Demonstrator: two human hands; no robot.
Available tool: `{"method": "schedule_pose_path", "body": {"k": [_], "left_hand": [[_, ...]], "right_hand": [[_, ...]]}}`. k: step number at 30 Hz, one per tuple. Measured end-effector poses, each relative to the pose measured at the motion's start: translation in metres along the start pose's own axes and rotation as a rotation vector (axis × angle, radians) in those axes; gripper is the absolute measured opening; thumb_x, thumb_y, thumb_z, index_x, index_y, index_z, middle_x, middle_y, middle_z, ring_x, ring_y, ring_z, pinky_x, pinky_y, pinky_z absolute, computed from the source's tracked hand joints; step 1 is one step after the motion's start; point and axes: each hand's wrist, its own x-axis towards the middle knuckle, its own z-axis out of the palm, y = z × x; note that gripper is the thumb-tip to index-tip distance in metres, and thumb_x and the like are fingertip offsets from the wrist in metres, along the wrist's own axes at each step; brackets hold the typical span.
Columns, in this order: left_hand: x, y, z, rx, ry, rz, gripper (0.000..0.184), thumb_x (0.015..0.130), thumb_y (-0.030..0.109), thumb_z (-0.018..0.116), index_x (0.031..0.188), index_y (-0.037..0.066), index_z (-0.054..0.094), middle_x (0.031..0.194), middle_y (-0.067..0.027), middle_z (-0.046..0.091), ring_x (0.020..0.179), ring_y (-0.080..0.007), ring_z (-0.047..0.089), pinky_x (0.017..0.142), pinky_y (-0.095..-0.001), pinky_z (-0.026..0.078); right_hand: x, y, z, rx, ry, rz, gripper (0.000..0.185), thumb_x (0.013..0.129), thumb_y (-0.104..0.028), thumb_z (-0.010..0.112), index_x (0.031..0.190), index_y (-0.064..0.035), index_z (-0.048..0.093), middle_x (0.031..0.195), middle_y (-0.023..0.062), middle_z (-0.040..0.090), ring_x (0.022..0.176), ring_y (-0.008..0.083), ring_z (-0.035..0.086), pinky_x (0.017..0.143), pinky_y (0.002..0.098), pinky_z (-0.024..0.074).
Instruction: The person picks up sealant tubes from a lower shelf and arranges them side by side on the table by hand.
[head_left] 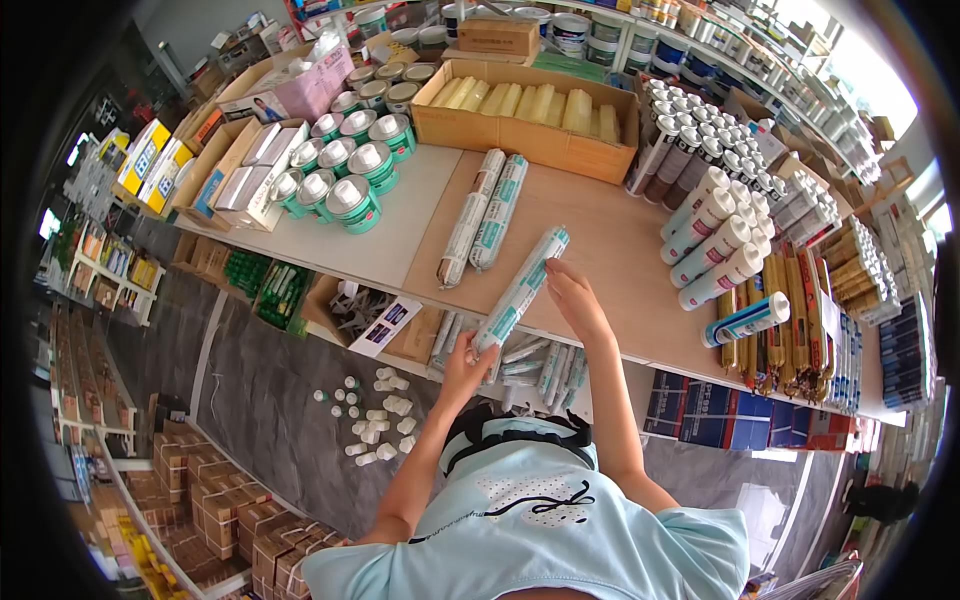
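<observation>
A white and teal sausage pack of sealant (522, 290) slants across the front edge of the wooden tabletop. My left hand (467, 368) is closed around its lower end. Beside the upper end, my right hand (572, 295) has its fingers stretched out, the fingertips at the pack's right side. Two more sausage packs lie side by side further back: one whitish with darker print (472, 218), one teal and white (499, 212).
Green-white cans (352, 203) stand at the left. Behind is a cardboard box (520, 137) of yellowish packs. White cartridges (722, 275) and golden packs (795, 320) crowd the right. Below, a shelf holds more sausage packs (560, 375); small white bottles (378, 425) stand on the floor.
</observation>
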Motion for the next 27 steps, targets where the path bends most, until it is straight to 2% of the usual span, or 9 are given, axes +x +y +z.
{"method": "schedule_pose_path", "body": {"k": [2,6,8,11,12,17,20,23,27], "left_hand": [[-0.006,0.008,0.000,0.260,0.170,0.051,0.032,0.092,0.029,0.063,0.106,0.001,0.057,0.066,-0.0045,0.062,0.051,-0.0054,0.051,0.045,-0.0212,0.041],[0.000,0.012,-0.005,0.216,0.187,0.022,0.036,0.093,0.034,0.060,0.094,-0.001,0.060,0.061,-0.0053,0.061,0.048,-0.0057,0.050,0.043,-0.0214,0.039],[0.005,0.010,-0.005,0.057,0.188,-0.112,0.044,0.094,0.042,0.055,0.089,-0.001,0.062,0.061,-0.0078,0.063,0.047,-0.0070,0.052,0.042,-0.0218,0.039],[0.013,0.005,0.003,-0.072,0.158,-0.206,0.050,0.095,0.048,0.051,0.085,0.000,0.063,0.061,-0.0087,0.064,0.046,-0.0084,0.053,0.041,-0.0216,0.039],[0.017,0.004,0.006,-0.044,0.157,-0.230,0.051,0.095,0.049,0.050,0.085,0.001,0.063,0.060,-0.0086,0.063,0.046,-0.0086,0.054,0.041,-0.0213,0.040],[0.011,0.007,0.018,-0.058,0.110,-0.205,0.047,0.094,0.045,0.053,0.096,-0.001,0.061,0.064,-0.0083,0.064,0.048,-0.0084,0.055,0.042,-0.0207,0.039],[-0.002,0.004,0.015,0.270,0.196,0.109,0.041,0.092,0.025,0.063,0.118,-0.002,0.045,0.068,-0.0073,0.062,0.055,-0.0130,0.056,0.049,-0.0267,0.042],[-0.014,0.022,0.016,0.538,0.233,0.373,0.038,0.089,0.017,0.066,0.116,0.000,0.045,0.072,-0.0081,0.062,0.056,-0.0165,0.057,0.052,-0.0301,0.044],[-0.017,0.031,0.016,0.707,0.191,0.414,0.035,0.085,0.012,0.069,0.111,0.003,0.047,0.077,-0.0094,0.063,0.061,-0.0199,0.061,0.054,-0.0339,0.047]], "right_hand": [[0.003,-0.003,0.004,-0.118,0.006,0.046,0.056,0.093,-0.012,0.048,0.142,0.0080,0.030,0.149,0.0201,0.030,0.140,0.0257,0.026,0.113,0.0339,0.0276],[0.019,0.020,0.005,-0.166,0.004,-0.105,0.052,0.092,-0.012,0.048,0.138,0.0092,0.037,0.143,0.0190,0.040,0.135,0.0247,0.036,0.109,0.0320,0.0317],[0.021,0.033,0.002,-0.369,0.099,-0.285,0.041,0.089,-0.010,0.052,0.127,0.0059,0.050,0.126,0.0196,0.056,0.122,0.0259,0.052,0.101,0.0336,0.0415],[0.015,0.048,0.011,-0.549,0.245,-0.336,0.032,0.088,-0.007,0.054,0.118,0.0030,0.056,0.117,0.0193,0.062,0.112,0.0283,0.060,0.091,0.0362,0.0505],[0.014,0.051,0.015,-0.594,0.256,-0.380,0.028,0.086,-0.005,0.055,0.113,0.0029,0.056,0.113,0.0201,0.063,0.106,0.0283,0.063,0.083,0.0362,0.0542],[0.002,0.052,0.017,-0.615,0.289,-0.337,0.028,0.087,-0.007,0.056,0.114,0.0018,0.057,0.110,0.0158,0.065,0.103,0.0249,0.064,0.085,0.0359,0.0522],[0.000,0.053,0.018,-0.641,0.289,-0.362,0.030,0.086,-0.007,0.057,0.114,0.0024,0.056,0.106,0.0188,0.064,0.098,0.0271,0.065,0.081,0.0358,0.0542],[-0.002,0.056,0.021,-0.650,0.285,-0.383,0.035,0.083,-0.009,0.060,0.116,0.0023,0.054,0.106,0.0221,0.062,0.092,0.0294,0.067,0.077,0.0356,0.0556],[-0.009,0.052,0.035,-0.652,0.281,-0.379,0.049,0.079,-0.013,0.067,0.123,0.0016,0.050,0.115,0.0245,0.056,0.091,0.0314,0.066,0.077,0.0366,0.0556]]}}
